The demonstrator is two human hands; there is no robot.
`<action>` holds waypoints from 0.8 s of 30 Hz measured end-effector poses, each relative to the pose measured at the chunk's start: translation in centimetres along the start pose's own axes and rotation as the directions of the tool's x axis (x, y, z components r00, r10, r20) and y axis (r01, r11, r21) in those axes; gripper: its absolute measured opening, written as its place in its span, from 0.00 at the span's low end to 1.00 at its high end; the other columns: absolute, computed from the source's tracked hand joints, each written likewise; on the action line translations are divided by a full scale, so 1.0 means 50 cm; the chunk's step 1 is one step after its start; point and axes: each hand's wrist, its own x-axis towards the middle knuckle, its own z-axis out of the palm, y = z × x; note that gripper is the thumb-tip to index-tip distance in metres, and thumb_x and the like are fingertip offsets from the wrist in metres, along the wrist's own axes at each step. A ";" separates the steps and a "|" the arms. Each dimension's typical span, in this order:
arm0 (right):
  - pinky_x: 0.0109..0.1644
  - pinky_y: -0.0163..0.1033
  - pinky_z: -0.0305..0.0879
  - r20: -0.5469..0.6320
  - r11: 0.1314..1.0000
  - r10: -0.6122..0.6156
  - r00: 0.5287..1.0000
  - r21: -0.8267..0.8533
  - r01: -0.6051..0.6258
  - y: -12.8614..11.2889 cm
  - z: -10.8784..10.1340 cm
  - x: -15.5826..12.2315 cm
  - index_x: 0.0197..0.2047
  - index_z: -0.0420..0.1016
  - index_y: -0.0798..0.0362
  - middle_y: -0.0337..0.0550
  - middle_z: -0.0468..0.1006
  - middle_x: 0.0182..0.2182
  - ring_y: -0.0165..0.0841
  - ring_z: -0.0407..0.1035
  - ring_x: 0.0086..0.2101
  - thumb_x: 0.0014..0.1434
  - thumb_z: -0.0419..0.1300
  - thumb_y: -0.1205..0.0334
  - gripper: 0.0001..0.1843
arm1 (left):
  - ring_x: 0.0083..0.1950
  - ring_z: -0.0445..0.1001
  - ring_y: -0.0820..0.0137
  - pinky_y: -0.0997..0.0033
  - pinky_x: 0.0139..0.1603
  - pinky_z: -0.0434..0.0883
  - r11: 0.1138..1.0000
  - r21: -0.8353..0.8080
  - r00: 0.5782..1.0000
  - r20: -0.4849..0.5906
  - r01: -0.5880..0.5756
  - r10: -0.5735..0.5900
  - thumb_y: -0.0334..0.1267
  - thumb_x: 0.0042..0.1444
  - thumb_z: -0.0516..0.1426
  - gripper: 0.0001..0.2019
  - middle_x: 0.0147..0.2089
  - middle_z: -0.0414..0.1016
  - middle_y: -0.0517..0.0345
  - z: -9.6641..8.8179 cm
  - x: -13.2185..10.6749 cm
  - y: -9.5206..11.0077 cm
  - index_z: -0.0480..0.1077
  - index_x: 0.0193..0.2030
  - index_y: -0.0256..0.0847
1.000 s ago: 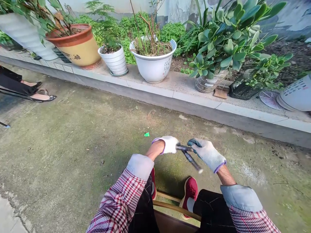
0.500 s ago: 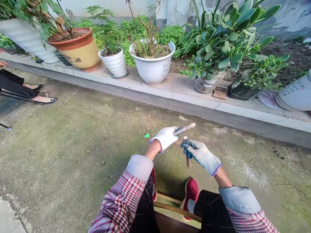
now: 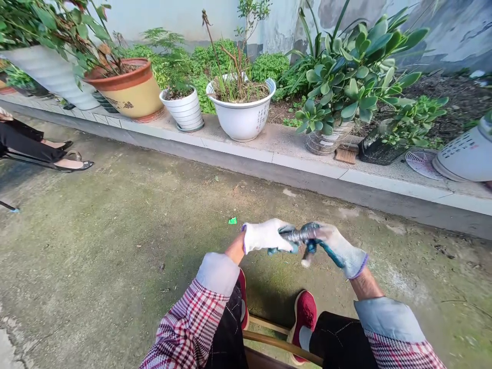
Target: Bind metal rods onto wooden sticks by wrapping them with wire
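My left hand (image 3: 267,236), in a white work glove with blue-coated fingers, is closed around a stick wound with silvery wire (image 3: 298,235). This stick points right, and its far end runs up against my right hand (image 3: 341,247), gloved the same way. My right fingers are closed around a short brown stick (image 3: 306,260), whose pale end sticks out below them. Whether the right fingertips also pinch the end of the wire-wound stick is blurred. Both hands are close together over the ground, in front of my knees.
Beyond my hands runs a tiled ledge (image 3: 238,148) with a white flowerpot (image 3: 242,115), a yellow-and-brown pot (image 3: 130,95) and a leafy jade plant (image 3: 357,82). A green scrap (image 3: 232,221) lies on the concrete (image 3: 115,230). At far left are a seated person's legs (image 3: 31,141).
My hands have come together. The wire-wound stick has tipped down to nearly level, its end now meeting my right hand. The short stick in the right hand has turned, pale end downward.
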 end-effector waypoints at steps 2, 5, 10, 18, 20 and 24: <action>0.32 0.41 0.69 0.022 0.996 0.003 1.000 0.093 -0.005 -0.004 0.013 -0.003 0.31 0.76 0.54 0.46 0.79 0.27 0.37 0.72 0.27 0.46 0.71 0.35 0.28 | 0.19 0.62 0.78 0.77 0.16 0.61 1.000 -0.007 0.997 0.070 -0.012 0.013 0.40 0.50 0.67 0.12 0.26 0.69 0.66 0.000 0.012 0.014 0.73 0.38 0.39; 0.30 0.38 0.66 0.096 0.989 0.018 0.995 0.146 -0.032 -0.001 0.035 -0.004 0.33 0.75 0.54 0.46 0.79 0.29 0.33 0.71 0.26 0.52 0.67 0.33 0.29 | 0.20 0.62 0.80 0.78 0.17 0.61 0.995 -0.097 0.999 -0.001 -0.039 0.039 0.37 0.48 0.65 0.13 0.28 0.69 0.66 0.000 0.027 0.027 0.72 0.41 0.37; 0.37 0.40 0.71 0.258 0.989 -0.107 0.960 0.130 0.075 0.008 0.050 -0.010 0.38 0.78 0.55 0.49 0.81 0.36 0.36 0.72 0.33 0.59 0.61 0.33 0.29 | 0.19 0.63 0.78 0.75 0.19 0.63 0.922 -0.376 0.996 -0.028 -0.091 0.086 0.41 0.46 0.66 0.18 0.24 0.68 0.66 -0.008 0.034 0.025 0.73 0.43 0.35; 0.20 0.34 0.66 0.010 0.877 -0.017 1.000 0.481 0.010 0.013 0.058 -0.004 0.57 0.72 0.51 0.29 0.67 0.22 0.25 0.59 0.18 0.56 0.71 0.49 0.30 | 0.22 0.69 0.76 0.74 0.22 0.69 0.818 -0.534 0.959 -0.273 -0.214 0.073 0.39 0.43 0.67 0.17 0.27 0.71 0.65 -0.033 0.051 0.014 0.70 0.38 0.37; 0.16 0.31 0.59 -0.069 0.857 0.001 0.998 0.515 0.034 0.008 0.056 -0.001 0.55 0.72 0.52 0.28 0.67 0.21 0.24 0.56 0.17 0.55 0.70 0.49 0.28 | 0.29 0.76 0.72 0.70 0.29 0.75 0.800 -0.560 0.962 -0.265 -0.212 0.070 0.37 0.42 0.68 0.17 0.31 0.75 0.61 -0.027 0.052 0.015 0.71 0.38 0.36; 0.17 0.31 0.62 -0.157 0.854 0.006 0.988 0.515 0.076 0.000 0.047 0.006 0.49 0.75 0.55 0.30 0.69 0.22 0.24 0.59 0.17 0.51 0.73 0.47 0.28 | 0.43 0.80 0.62 0.60 0.43 0.79 0.745 -0.616 0.959 -0.255 -0.256 0.119 0.36 0.42 0.69 0.17 0.40 0.79 0.52 -0.007 0.053 0.020 0.74 0.39 0.34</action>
